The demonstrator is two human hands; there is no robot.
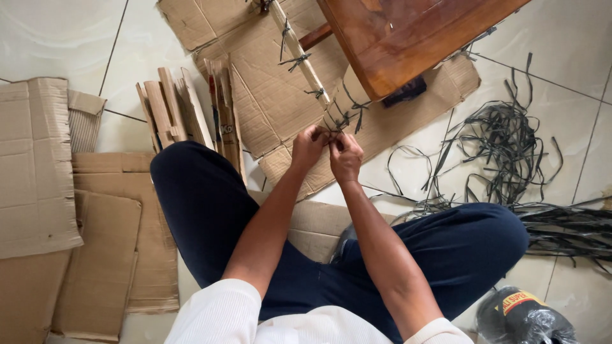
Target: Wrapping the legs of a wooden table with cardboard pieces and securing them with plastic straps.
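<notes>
Pinching together at the near end of a long cardboard-wrapped table leg bound with dark strap ties, the left hand and right hand both close their fingers on a thin black plastic strap. Flattened brown cardboard sheets lie beneath, a tangle of loose black straps spreads on the tiled floor to the right, and a brown wooden tabletop sits above.

Pale tiled floor, wooden table top right, daylight glare.
</notes>
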